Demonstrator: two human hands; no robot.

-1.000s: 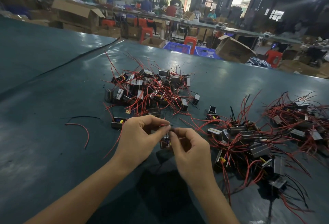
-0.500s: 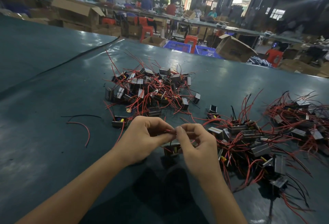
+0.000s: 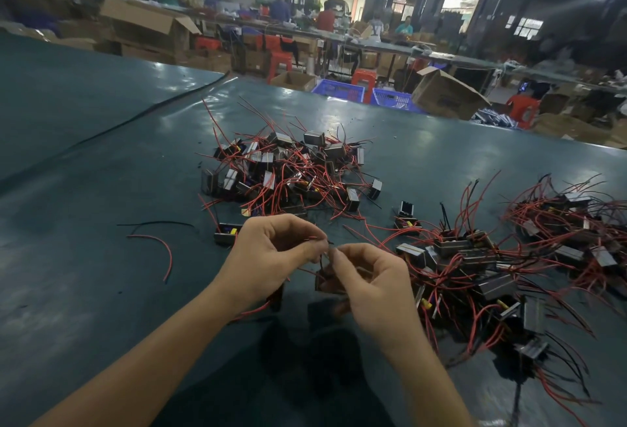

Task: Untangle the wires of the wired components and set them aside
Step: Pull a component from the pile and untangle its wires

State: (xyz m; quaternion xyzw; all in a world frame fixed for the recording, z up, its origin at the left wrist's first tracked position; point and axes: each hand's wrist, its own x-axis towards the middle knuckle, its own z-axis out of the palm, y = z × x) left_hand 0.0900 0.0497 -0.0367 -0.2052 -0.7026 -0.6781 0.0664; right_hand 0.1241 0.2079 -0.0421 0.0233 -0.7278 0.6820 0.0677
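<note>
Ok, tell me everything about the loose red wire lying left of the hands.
The loose red wire is one thin strand in red insulation, no component visible on it. It lies flat on the dark green table, curved in an arc hooking toward the camera. A thin black wire lies just beyond; whether they touch is unclear.

Single wide-angle head view faces forward and down over table; left hand and right hand close, workshop far behind.
</note>
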